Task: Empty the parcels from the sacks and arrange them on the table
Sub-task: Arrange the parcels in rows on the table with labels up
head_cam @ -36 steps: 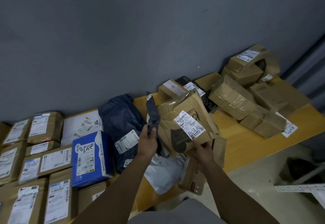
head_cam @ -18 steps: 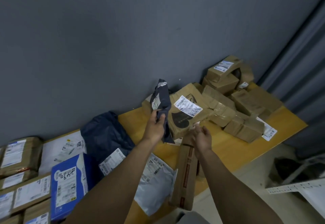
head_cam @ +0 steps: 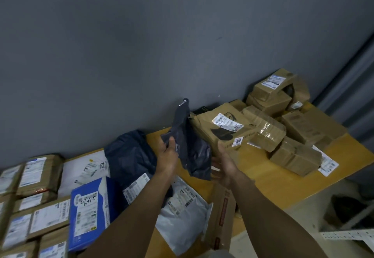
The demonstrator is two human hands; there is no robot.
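Observation:
My left hand (head_cam: 169, 154) grips a small dark grey poly-bag parcel (head_cam: 190, 146) and holds it upright above the wooden table (head_cam: 269, 182). Just to its right my right hand (head_cam: 225, 164) is open, palm up, fingers near the parcel's lower edge and below a brown paper bag parcel (head_cam: 224, 128) with a white label. That paper parcel lies on the table against a heap of brown taped boxes (head_cam: 291, 128).
A large dark blue bag parcel (head_cam: 129, 156), a white poly parcel (head_cam: 182, 215) and a long brown box (head_cam: 221, 213) lie in front of me. A blue box (head_cam: 89, 213) and rows of labelled brown parcels (head_cam: 34, 207) fill the left. Grey wall behind; floor at right.
My right hand has let go of the brown paper parcel, which now lies on the table by the heap. My left hand still holds the dark bag, now lifted clear of it.

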